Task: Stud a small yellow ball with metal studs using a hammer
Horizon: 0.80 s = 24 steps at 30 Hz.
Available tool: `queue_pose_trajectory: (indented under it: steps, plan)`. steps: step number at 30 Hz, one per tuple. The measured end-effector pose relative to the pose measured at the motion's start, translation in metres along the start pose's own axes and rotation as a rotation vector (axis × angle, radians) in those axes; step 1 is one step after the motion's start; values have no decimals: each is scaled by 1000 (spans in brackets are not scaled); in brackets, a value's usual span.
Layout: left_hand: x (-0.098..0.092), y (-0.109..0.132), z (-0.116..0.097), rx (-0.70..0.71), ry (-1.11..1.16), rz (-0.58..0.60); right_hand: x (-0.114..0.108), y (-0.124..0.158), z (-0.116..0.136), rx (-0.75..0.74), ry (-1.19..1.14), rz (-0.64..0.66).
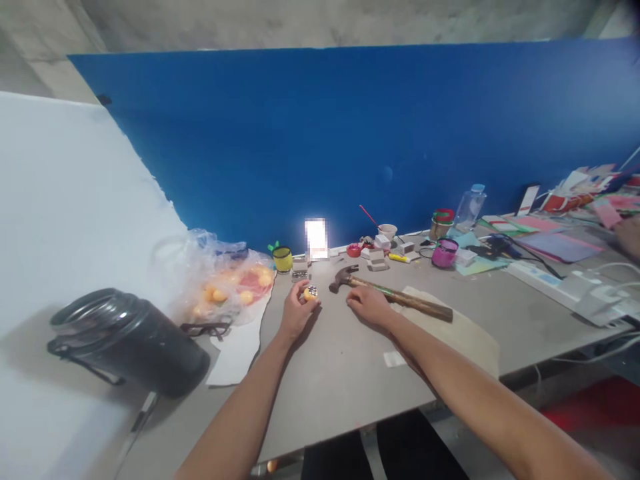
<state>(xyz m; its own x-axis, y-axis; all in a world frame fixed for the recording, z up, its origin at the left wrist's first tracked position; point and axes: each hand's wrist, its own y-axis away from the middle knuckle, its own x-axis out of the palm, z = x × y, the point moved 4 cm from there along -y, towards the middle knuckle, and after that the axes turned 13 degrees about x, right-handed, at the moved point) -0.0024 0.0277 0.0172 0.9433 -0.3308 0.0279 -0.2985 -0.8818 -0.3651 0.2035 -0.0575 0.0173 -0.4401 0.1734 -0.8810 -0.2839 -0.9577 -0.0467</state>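
My left hand [296,312] has its fingers wrapped round a small orange ball [311,294] with shiny silver studs on its upper side. My right hand [371,305] rests on the table with its fingers curled in; anything inside them is hidden. Just beyond that hand lies a claw hammer [417,305] with a wooden handle, its head pointing left. Behind the ball stands a small open box [300,272] with silvery bits in it. Another small open box [378,261] sits beyond the hammer head.
At left are a dark wide-mouthed flask [135,343], a clear bag of orange balls [225,290] and glasses [206,329]. A bright screen [316,239] stands by the blue partition [350,133]. On the right are a power strip [550,287], a bottle [471,208] and another person's hand [629,233].
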Motion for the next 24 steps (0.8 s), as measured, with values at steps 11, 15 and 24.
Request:
queue_pose_trajectory:
  steps: [11,15,24]
  plan:
    - [2,3,8,27,-28,-27,-44,-8,16,20,424,-106]
    - [-1,0,10,22,18,-27,-50,-34,24,145,515,-4]
    - [-5,0,2,71,-94,-37,-18,-28,-9,201,452,-143]
